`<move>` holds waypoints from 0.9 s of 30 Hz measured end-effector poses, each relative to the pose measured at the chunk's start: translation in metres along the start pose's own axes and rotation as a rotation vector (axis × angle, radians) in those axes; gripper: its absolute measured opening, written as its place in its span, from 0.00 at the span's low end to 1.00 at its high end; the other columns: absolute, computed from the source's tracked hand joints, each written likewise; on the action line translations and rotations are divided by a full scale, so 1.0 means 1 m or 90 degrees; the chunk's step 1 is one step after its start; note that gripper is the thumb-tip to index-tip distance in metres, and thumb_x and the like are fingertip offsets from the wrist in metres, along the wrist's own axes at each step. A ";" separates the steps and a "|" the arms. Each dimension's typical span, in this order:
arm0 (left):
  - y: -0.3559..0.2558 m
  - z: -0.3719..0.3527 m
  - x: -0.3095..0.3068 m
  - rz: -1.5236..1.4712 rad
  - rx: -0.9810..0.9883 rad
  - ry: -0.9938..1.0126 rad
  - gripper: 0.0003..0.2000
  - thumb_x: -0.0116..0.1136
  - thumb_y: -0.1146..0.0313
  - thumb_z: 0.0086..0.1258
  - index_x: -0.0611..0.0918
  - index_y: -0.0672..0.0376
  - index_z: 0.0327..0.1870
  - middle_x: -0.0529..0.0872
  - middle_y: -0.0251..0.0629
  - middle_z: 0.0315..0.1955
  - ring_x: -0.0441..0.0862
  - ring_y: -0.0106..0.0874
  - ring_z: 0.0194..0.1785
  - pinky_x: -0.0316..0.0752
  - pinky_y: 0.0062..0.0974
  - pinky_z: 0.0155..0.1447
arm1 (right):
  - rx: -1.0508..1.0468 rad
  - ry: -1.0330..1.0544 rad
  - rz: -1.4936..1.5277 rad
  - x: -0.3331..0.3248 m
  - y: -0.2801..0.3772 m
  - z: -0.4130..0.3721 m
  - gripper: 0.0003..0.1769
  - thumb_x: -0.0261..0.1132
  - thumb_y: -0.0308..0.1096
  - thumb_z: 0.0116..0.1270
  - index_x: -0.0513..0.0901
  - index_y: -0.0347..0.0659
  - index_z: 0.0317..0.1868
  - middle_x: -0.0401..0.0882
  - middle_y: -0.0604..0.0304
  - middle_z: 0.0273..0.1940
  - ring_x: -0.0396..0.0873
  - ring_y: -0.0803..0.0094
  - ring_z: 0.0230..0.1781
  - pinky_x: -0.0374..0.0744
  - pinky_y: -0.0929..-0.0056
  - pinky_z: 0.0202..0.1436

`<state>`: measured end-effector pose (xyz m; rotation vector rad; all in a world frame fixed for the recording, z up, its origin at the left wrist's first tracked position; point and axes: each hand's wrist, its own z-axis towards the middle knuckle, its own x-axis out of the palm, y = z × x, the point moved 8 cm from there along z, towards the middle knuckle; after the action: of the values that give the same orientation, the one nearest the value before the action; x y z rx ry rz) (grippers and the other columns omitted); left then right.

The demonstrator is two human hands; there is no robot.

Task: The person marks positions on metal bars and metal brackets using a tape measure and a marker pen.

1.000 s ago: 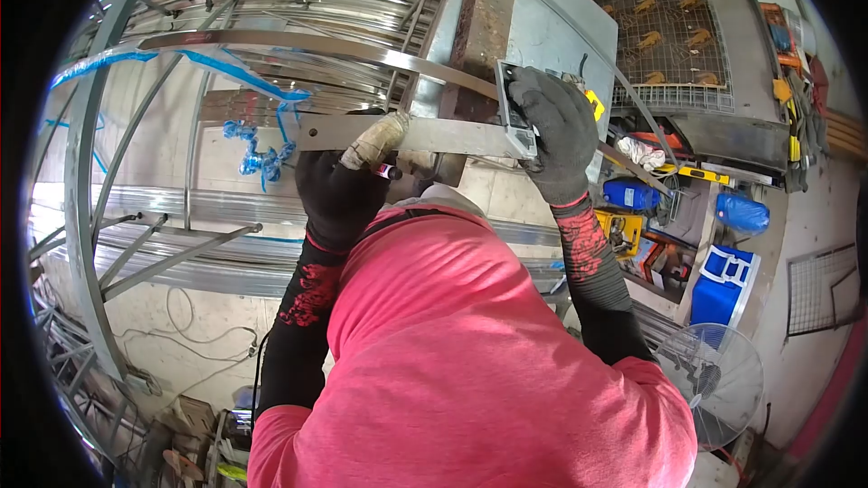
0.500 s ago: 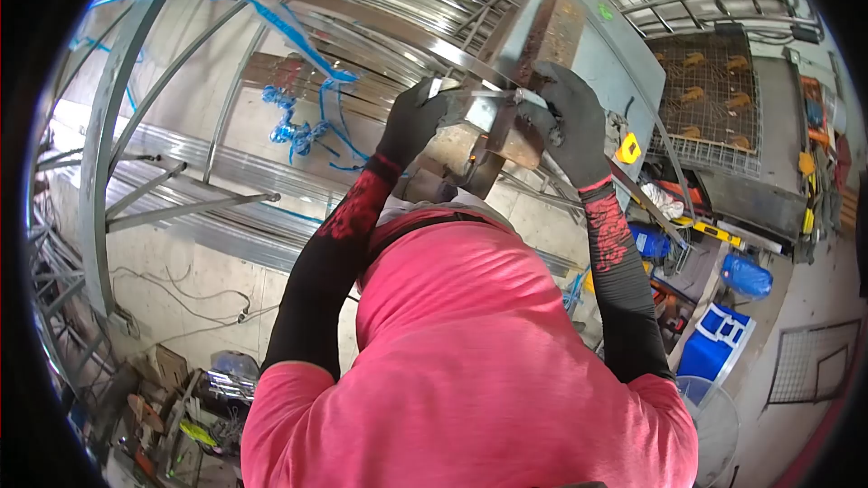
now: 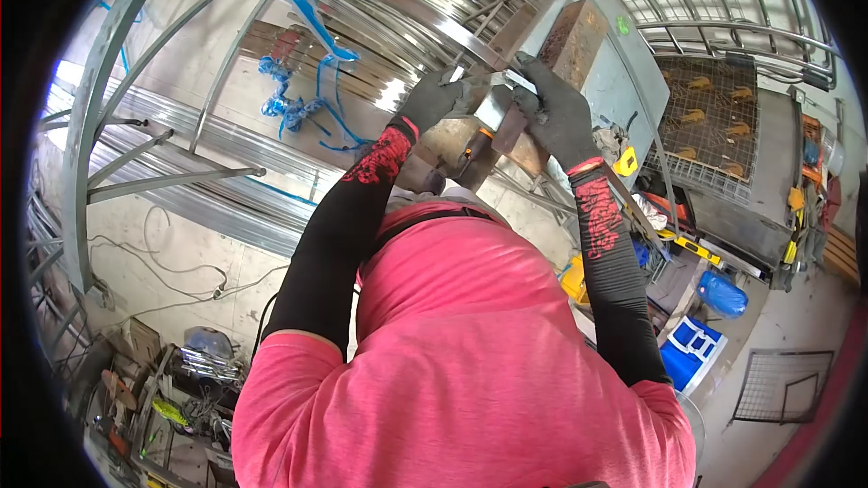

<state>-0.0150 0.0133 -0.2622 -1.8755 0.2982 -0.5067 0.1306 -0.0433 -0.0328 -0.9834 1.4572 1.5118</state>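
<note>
Just below the rusty block (image 3: 575, 36), both gloved hands meet on a short metal section (image 3: 494, 107). The left hand (image 3: 436, 99), to the lower left of the block, has its fingers curled tight around the near end of the section. The right hand (image 3: 556, 113), directly under the block, clamps the other end, with its fingers folded over the top edge. The section sits between the two palms, tilted, and whether it touches the block cannot be told. A curved steel strip (image 3: 398, 7) runs in from the left of the block and passes just above the left hand. Blue rope (image 3: 294, 108) hangs in a knot well to the left of the block. To the right of the block stands a wire mesh crate (image 3: 714, 104), and far below and right of it lies a blue cooler (image 3: 689, 352).
</note>
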 end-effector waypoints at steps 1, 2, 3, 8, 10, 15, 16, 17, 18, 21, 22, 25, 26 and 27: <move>-0.001 0.001 -0.002 -0.003 -0.001 0.001 0.21 0.62 0.64 0.82 0.87 0.67 0.68 0.92 0.34 0.39 0.86 0.24 0.41 0.83 0.29 0.48 | 0.006 0.045 -0.026 0.004 0.001 0.001 0.24 0.70 0.41 0.76 0.86 0.50 0.70 0.92 0.47 0.57 0.92 0.44 0.56 0.88 0.51 0.60; 0.000 0.002 -0.001 0.016 -0.033 0.041 0.26 0.63 0.65 0.83 0.79 0.69 0.77 0.92 0.40 0.48 0.86 0.25 0.45 0.84 0.27 0.51 | 0.006 0.046 -0.028 0.007 0.001 0.000 0.24 0.70 0.41 0.76 0.86 0.50 0.70 0.92 0.47 0.57 0.92 0.44 0.56 0.88 0.51 0.60; 0.001 0.003 0.001 0.034 -0.065 0.081 0.34 0.64 0.65 0.83 0.71 0.71 0.85 0.92 0.45 0.56 0.87 0.25 0.48 0.85 0.25 0.54 | 0.020 0.019 -0.035 0.009 0.001 -0.002 0.23 0.70 0.41 0.76 0.86 0.51 0.69 0.93 0.47 0.56 0.92 0.44 0.54 0.88 0.50 0.59; -0.011 -0.001 0.002 0.005 -0.051 0.077 0.34 0.64 0.65 0.82 0.72 0.71 0.85 0.92 0.47 0.60 0.89 0.26 0.53 0.85 0.25 0.58 | 0.055 -0.035 -0.076 0.012 0.004 -0.007 0.22 0.69 0.40 0.75 0.87 0.52 0.68 0.93 0.48 0.51 0.92 0.45 0.50 0.88 0.48 0.54; -0.014 0.000 0.002 -0.007 -0.038 0.071 0.34 0.64 0.65 0.82 0.72 0.71 0.85 0.92 0.47 0.60 0.89 0.26 0.54 0.85 0.25 0.59 | 0.071 -0.032 -0.097 0.012 0.004 -0.007 0.20 0.69 0.41 0.75 0.88 0.52 0.66 0.94 0.49 0.49 0.92 0.46 0.49 0.88 0.48 0.53; -0.016 0.006 0.004 0.010 -0.024 0.088 0.21 0.62 0.67 0.86 0.83 0.67 0.74 0.94 0.36 0.50 0.88 0.24 0.49 0.84 0.29 0.57 | 0.066 -0.094 -0.095 0.013 0.011 -0.010 0.21 0.69 0.41 0.75 0.88 0.51 0.66 0.93 0.48 0.49 0.92 0.45 0.48 0.88 0.47 0.52; -0.014 0.007 0.005 0.009 -0.024 0.089 0.21 0.62 0.67 0.86 0.83 0.67 0.74 0.94 0.36 0.50 0.88 0.24 0.49 0.84 0.29 0.57 | 0.064 -0.105 -0.099 0.013 0.011 -0.011 0.21 0.69 0.41 0.75 0.88 0.51 0.65 0.93 0.48 0.48 0.92 0.45 0.47 0.88 0.47 0.52; -0.015 0.007 0.004 -0.001 -0.044 0.085 0.22 0.62 0.66 0.86 0.83 0.67 0.75 0.94 0.37 0.50 0.88 0.24 0.50 0.84 0.29 0.57 | 0.065 -0.105 -0.100 0.013 0.011 -0.011 0.21 0.69 0.41 0.75 0.88 0.51 0.65 0.93 0.48 0.48 0.92 0.45 0.47 0.88 0.47 0.52; -0.015 0.006 0.003 -0.012 -0.064 0.080 0.22 0.62 0.66 0.86 0.82 0.66 0.76 0.94 0.38 0.50 0.89 0.24 0.50 0.85 0.29 0.58 | 0.063 -0.113 -0.096 0.013 0.012 -0.011 0.20 0.69 0.41 0.75 0.88 0.50 0.65 0.93 0.47 0.48 0.92 0.44 0.47 0.88 0.47 0.52; -0.021 0.004 0.004 0.000 -0.074 0.113 0.33 0.62 0.66 0.84 0.69 0.72 0.86 0.91 0.50 0.64 0.89 0.28 0.60 0.84 0.25 0.64 | 0.058 -0.119 -0.098 0.012 0.012 -0.012 0.20 0.69 0.41 0.75 0.89 0.50 0.64 0.93 0.47 0.47 0.93 0.44 0.46 0.89 0.47 0.51; -0.023 0.004 0.003 0.001 -0.074 0.114 0.33 0.62 0.66 0.84 0.69 0.72 0.86 0.91 0.50 0.64 0.89 0.28 0.60 0.84 0.25 0.64 | 0.053 -0.119 -0.104 0.012 0.012 -0.011 0.19 0.69 0.41 0.75 0.89 0.50 0.63 0.94 0.47 0.47 0.93 0.44 0.46 0.89 0.47 0.51; -0.011 0.006 0.007 0.018 -0.067 0.119 0.34 0.63 0.64 0.84 0.70 0.72 0.86 0.91 0.50 0.65 0.89 0.30 0.61 0.83 0.26 0.66 | 0.082 -0.089 -0.106 0.012 0.013 -0.009 0.19 0.68 0.42 0.75 0.89 0.49 0.63 0.94 0.47 0.47 0.93 0.44 0.45 0.89 0.48 0.51; -0.017 0.004 0.008 0.021 -0.009 0.083 0.32 0.63 0.65 0.85 0.71 0.71 0.85 0.91 0.49 0.64 0.90 0.29 0.59 0.85 0.26 0.63 | 0.083 -0.088 -0.105 0.011 0.014 -0.008 0.19 0.68 0.42 0.75 0.89 0.49 0.63 0.94 0.47 0.47 0.93 0.44 0.45 0.89 0.48 0.51; -0.024 0.003 0.008 0.025 0.048 0.047 0.31 0.63 0.65 0.85 0.73 0.71 0.83 0.92 0.47 0.62 0.90 0.29 0.56 0.87 0.26 0.61 | 0.086 -0.088 -0.103 0.010 0.015 -0.008 0.19 0.68 0.42 0.75 0.89 0.49 0.62 0.94 0.47 0.47 0.93 0.44 0.45 0.89 0.48 0.51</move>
<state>-0.0075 0.0206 -0.2392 -1.7768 0.3600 -0.5545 0.1128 -0.0513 -0.0368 -0.8765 1.3314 1.3205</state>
